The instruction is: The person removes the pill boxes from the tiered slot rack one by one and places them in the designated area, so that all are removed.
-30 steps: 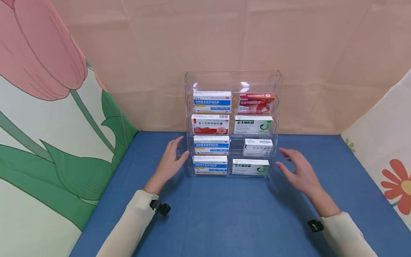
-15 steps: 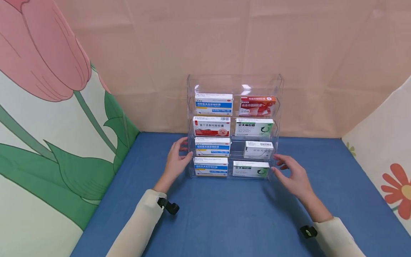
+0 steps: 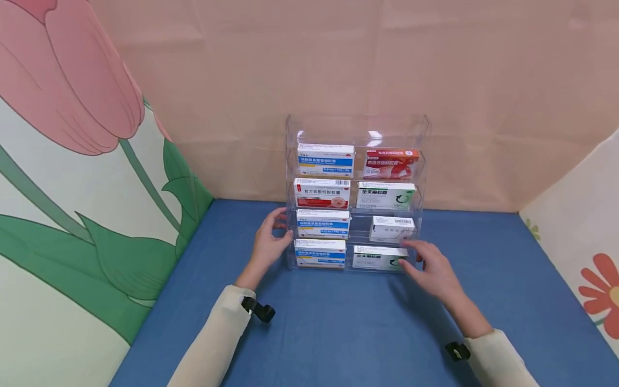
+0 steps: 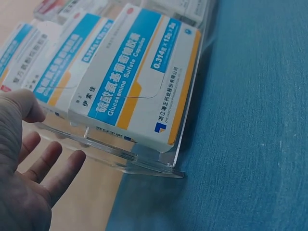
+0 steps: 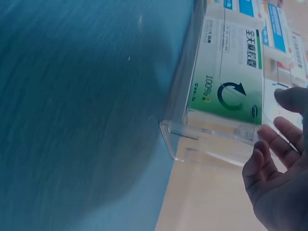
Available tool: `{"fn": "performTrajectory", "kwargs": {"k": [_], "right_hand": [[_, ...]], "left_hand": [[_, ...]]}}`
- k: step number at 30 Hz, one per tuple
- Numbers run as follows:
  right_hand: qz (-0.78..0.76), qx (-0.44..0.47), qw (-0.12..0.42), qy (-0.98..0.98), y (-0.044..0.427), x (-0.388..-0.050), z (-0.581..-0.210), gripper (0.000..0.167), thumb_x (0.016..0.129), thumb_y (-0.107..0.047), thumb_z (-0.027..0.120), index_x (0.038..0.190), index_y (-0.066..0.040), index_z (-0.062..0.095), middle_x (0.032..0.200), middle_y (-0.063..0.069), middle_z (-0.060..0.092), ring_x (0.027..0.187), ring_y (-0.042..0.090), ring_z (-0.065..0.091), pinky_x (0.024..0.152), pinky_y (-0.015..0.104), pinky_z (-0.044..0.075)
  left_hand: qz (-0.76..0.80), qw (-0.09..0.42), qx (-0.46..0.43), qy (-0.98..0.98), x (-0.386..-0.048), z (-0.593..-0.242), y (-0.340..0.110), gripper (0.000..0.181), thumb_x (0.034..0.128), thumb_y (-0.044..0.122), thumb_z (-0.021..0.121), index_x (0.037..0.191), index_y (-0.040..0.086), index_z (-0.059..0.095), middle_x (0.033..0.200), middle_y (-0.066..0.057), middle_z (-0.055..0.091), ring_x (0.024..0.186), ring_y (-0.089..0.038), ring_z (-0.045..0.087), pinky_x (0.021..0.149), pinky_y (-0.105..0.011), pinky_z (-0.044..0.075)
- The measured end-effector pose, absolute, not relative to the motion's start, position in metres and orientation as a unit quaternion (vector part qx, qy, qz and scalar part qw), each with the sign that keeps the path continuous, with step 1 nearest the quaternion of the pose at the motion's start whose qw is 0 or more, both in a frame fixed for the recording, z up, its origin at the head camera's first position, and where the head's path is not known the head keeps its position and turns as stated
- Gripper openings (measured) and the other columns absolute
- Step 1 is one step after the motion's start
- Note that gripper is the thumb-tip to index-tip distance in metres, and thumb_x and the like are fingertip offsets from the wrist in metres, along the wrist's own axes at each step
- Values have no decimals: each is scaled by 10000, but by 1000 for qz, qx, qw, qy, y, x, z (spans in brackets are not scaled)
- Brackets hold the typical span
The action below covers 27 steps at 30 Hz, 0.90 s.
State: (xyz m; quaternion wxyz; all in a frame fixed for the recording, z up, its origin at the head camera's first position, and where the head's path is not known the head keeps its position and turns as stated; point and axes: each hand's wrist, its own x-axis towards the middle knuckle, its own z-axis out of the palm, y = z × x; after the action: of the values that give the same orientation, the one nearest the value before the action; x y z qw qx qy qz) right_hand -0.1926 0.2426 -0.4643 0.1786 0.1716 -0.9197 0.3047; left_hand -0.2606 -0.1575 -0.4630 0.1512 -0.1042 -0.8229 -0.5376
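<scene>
A clear plastic tiered rack [image 3: 333, 129] stands upright on the blue cloth, with medicine boxes in two columns. My left hand [image 3: 268, 244] is at its lower left side, thumb towards the front and fingers spread along the side. Nearest it are blue-and-white glucosamine boxes [image 4: 130, 72]. At the lower right side is my right hand [image 3: 432, 271], thumb in front and fingers loosely bent beside the side panel. Close to it are a white-and-green box [image 5: 231, 72] on the bottom tier and a small white box [image 3: 389, 228] above. Whether either hand touches the rack is unclear.
Higher tiers hold a red box [image 3: 391, 164], a red-and-white box [image 3: 321, 193] and another green-and-white box [image 3: 384, 196]. A pinkish-beige backdrop [image 3: 242, 107] hangs behind the rack. Flower-printed panels flank the blue table cloth [image 3: 319, 328].
Both hands have moved in towards the rack's sides, the right hand from farther off to its right edge. The view has shifted slightly. Every box keeps its place.
</scene>
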Motion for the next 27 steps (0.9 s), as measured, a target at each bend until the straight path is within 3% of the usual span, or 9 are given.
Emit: {"fn": "performTrajectory", "kwargs": {"k": [7, 13, 16, 21, 27], "right_hand": [[283, 176, 163, -929, 237, -195, -469, 444, 865, -118, 771, 1294, -68, 666, 1248, 143, 668, 877, 285, 555, 717, 412, 443], [271, 170, 165, -933, 234, -195, -470, 389, 857, -72, 769, 1238, -51, 693, 1190, 161, 672, 1051, 371, 590, 860, 555, 472], [265, 168, 164, -935, 233, -195, -469, 376, 848, -41, 775, 1218, -46, 706, 1160, 162, 676, 1036, 377, 595, 859, 558, 478], [262, 161, 156, -939, 231, -195, -462, 367, 848, -12, 767, 1211, -25, 713, 1132, 157, 673, 1046, 382, 626, 876, 562, 489], [281, 147, 168, -933, 229, -193, -451, 321, 876, -22, 743, 1195, -40, 713, 1150, 150, 657, 927, 309, 595, 759, 489, 488]], "left_hand": [[-542, 152, -108, -820, -261, -464, -157, 628, 857, -33, 680, 1439, 121, 499, 1271, -157, 595, 1049, -329, 641, 670, -321, 553], [-528, 134, -115, -831, -262, -460, -156, 679, 848, -32, 681, 1472, 116, 457, 1287, -164, 582, 1057, -336, 635, 772, -427, 549], [-526, 123, -110, -834, -262, -460, -156, 690, 850, -42, 672, 1482, 115, 443, 1292, -169, 573, 1062, -341, 627, 822, -466, 534], [-526, 99, -97, -839, -263, -459, -156, 702, 868, -33, 659, 1504, 134, 413, 1317, -149, 554, 1084, -320, 618, 799, -417, 535], [-528, 94, -90, -839, -263, -459, -153, 708, 875, -25, 650, 1515, 147, 402, 1333, -141, 544, 1085, -315, 609, 774, -389, 526]]}}
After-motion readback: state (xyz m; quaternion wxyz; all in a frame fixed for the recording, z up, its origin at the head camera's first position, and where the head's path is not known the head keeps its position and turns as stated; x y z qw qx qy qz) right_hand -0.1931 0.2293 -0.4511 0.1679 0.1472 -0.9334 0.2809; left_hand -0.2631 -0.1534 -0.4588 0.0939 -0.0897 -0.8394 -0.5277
